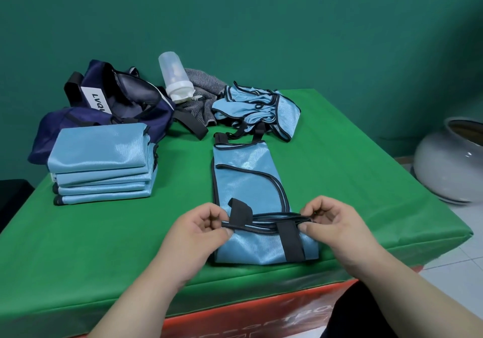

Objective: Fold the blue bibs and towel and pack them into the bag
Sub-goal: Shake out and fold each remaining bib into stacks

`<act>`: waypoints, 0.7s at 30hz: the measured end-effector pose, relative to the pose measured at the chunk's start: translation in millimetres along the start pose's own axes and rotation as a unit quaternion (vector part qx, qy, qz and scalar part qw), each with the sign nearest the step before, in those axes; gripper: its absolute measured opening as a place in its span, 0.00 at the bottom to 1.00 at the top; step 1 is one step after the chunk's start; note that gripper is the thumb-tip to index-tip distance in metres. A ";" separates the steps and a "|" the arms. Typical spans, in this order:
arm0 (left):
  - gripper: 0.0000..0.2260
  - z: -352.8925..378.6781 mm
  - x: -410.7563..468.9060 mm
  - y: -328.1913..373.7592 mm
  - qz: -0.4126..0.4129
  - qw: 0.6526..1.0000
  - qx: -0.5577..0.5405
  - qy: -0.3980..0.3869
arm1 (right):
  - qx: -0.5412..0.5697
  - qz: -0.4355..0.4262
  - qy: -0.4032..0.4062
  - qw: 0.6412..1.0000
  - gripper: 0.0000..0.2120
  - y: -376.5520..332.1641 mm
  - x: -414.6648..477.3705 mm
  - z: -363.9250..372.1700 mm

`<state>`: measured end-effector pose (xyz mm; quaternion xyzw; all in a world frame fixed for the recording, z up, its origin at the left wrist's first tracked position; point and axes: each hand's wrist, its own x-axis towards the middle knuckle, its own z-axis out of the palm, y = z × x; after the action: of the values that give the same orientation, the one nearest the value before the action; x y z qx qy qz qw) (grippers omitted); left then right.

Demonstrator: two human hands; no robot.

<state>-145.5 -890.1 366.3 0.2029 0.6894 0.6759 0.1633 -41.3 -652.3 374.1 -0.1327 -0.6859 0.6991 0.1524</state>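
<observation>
Both hands are pinching the dark trim of a blue bib (248, 181) near the front edge of the green surface (366, 181), left hand (201, 229) on one end, right hand (332, 224) on the other. Folded bibs (102, 165) stacked left, navy bag (117, 97) open behind them, unfolded bibs (256, 107) piled further back.

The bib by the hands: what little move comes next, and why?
Probably fold the near end of the bib up over its middle. The left hand and right hand pinch the gathered straps there, and it lies long and narrow, not yet short like the folded stack.
</observation>
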 end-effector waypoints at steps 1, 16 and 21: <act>0.07 0.3 -3.3 2.5 0.000 1.000 0.000 0.002 | 0.005 -0.003 0.000 1.000 0.14 -0.4 -2.2 0.3; 0.07 4.5 -88.7 34.3 -0.026 0.996 0.089 -0.001 | 0.018 0.015 -0.053 0.998 0.14 -13.4 -76.3 1.9; 0.06 8.4 -110.9 37.5 -0.031 0.994 0.106 -0.002 | 0.009 0.006 -0.053 0.999 0.15 -16.6 -88.1 2.1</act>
<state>-43.3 -938.2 398.0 0.1994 0.7627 0.5933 0.1631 39.3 -688.8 388.6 -0.0982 -0.6861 0.7120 0.1127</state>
